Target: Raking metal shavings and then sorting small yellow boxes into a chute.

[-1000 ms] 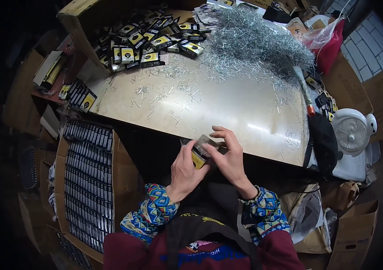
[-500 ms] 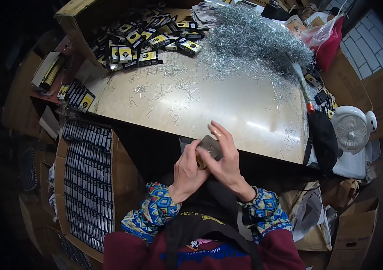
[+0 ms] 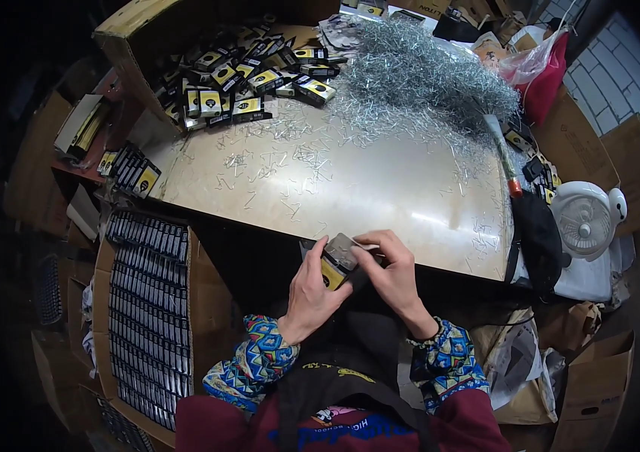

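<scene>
A small black-and-yellow box (image 3: 333, 277) is held just off the near edge of the table, in front of the body, with a grey flap (image 3: 341, 251) at its far end turned toward the camera. A few thin wire pieces are seen against the flap. The box is clamped in the left hand (image 3: 310, 290): its left side is covered by the fingers, its near right corner is met by the thumb, and the yellow face is left exposed between them. At the flap's right edge the right hand (image 3: 395, 275) is placed, with thumb and forefinger bent toward each other; a pale sliver is glimpsed there, but whether it is pinched cannot be told. Both wrists are covered by patterned sleeves (image 3: 252, 360).

Beyond the box, the table (image 3: 388, 200) is strewn with loose bent wires (image 3: 309, 169), and a large tangled heap of silvery wire pieces (image 3: 418, 71) is piled at the far side. To the heap's left, many black-and-yellow boxes (image 3: 248, 79) are jumbled together. Left of the left hand, a cardboard carton (image 3: 211, 301) is packed with rows of small boxes (image 3: 150, 316). A white fan (image 3: 585, 218) is set at the table's right.
</scene>
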Motion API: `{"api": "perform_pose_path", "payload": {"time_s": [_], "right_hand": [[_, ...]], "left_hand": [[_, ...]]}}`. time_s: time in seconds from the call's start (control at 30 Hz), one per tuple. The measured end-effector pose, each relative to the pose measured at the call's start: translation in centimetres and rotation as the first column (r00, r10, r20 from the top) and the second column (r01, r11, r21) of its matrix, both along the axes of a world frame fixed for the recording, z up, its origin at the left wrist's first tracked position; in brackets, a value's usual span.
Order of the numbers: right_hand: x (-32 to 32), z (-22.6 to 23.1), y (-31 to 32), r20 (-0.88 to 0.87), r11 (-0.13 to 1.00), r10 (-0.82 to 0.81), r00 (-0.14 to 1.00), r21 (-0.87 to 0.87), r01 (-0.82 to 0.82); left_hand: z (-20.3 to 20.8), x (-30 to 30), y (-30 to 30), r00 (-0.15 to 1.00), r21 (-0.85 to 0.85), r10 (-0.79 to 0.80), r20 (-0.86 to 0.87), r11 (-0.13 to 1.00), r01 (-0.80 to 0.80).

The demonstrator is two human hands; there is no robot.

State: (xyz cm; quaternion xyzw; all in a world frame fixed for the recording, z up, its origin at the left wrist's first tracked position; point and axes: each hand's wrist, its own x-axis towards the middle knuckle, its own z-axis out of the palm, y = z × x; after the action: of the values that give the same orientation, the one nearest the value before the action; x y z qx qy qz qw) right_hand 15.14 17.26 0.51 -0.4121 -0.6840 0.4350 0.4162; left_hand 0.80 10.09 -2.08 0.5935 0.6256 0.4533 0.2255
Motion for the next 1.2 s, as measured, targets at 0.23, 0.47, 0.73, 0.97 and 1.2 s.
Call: {"api": "perform_pose_path", "payload": {"time_s": [0.23,0.47,0.73,0.97,1.2], "right_hand": [[-1.0,0.5,0.2,0.144,0.973,0.129,0.981,0.174,-0.153],[-0.2,-0.3,-0.3,0.071,0.945,-0.024,0.997,0.327,-0.001],[-1.3,-1.4,-3.0,-0.097,1.000,0.026,0.995,0.009,-0.025],[-1.2,-0.2,-3.1,-0.207,0.917,-0.022,0.978,-0.393,-0.063],[-1.8,-0.3,-3.5,-0.137,0.966,-0.077,0.988,-0.256,0.039]], "left_hand": [[0.3,0.5,-0.2,0.997,0.055,-0.013,-0.082,0.998,0.018],[0.0,0.4,-0.1,0.996,0.079,0.086,-0.016,0.993,-0.084],[0.3,0.4,-0.1,0.996,-0.038,0.059,-0.073,0.997,-0.062],[0.5,0.5,-0.1,0.989,-0.049,0.103,-0.109,0.993,-0.109],[-0.3,0.7,-0.1,0.985,0.007,0.110,-0.134,0.994,-0.110]]}}
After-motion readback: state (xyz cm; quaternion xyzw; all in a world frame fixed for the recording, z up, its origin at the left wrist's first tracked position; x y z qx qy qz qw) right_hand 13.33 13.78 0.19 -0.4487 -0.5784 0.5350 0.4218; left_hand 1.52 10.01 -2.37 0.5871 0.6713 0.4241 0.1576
